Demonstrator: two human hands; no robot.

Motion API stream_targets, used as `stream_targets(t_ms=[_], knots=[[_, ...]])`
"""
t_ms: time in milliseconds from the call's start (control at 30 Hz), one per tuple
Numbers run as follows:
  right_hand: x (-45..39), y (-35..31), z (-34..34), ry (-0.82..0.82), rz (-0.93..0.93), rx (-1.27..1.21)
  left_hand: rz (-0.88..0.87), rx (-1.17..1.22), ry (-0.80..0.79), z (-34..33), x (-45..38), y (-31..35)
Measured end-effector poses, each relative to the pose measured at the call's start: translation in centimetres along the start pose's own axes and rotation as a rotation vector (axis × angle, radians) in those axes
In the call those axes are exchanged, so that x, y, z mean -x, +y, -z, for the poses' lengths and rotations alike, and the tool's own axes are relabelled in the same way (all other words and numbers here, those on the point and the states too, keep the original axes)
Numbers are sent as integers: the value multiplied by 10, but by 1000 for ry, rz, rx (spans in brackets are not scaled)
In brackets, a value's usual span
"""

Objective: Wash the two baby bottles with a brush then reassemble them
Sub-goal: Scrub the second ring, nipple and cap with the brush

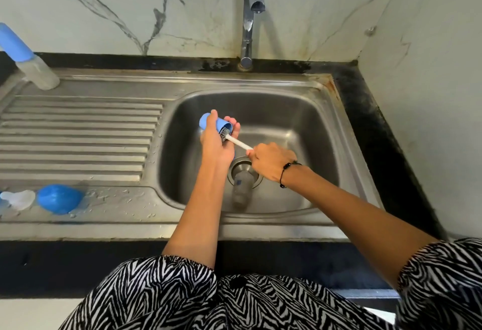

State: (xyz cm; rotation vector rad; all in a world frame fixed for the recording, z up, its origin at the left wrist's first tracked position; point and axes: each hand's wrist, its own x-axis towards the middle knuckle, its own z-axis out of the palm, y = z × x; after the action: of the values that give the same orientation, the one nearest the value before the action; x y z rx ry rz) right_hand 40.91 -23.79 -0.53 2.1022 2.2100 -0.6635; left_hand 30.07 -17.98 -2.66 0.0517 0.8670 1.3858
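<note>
The left hand (pixel 215 139) gripped a blue cap (pixel 212 124) over the sink (pixel 300 110); the right hand (pixel 270 161) clenched the brush (pixel 236 142) handle, bristles inside. A bottle (pixel 241 189) lay at the drain (light, likely slippery when wet; best grasped around the body).

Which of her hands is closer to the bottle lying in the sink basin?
The right hand: it sits just above the bottle by the drain. The left hand is farther up-left, holding a blue cap.
</note>
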Motion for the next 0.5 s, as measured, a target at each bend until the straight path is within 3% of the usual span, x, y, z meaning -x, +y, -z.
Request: stream_targets(t_ms=[167,267,400,500], knots=[[-15,3,3,59,-101,45,48,-29,24,-8,-4,0],[-23,7,8,62,-133,-85,21,-78,-3,-4,-8,3],[-19,1,6,2,-27,-239,16,14,10,11,-18,16],[-9,-6,-6,-63,4,-178,86,117,-27,15,-20,18]])
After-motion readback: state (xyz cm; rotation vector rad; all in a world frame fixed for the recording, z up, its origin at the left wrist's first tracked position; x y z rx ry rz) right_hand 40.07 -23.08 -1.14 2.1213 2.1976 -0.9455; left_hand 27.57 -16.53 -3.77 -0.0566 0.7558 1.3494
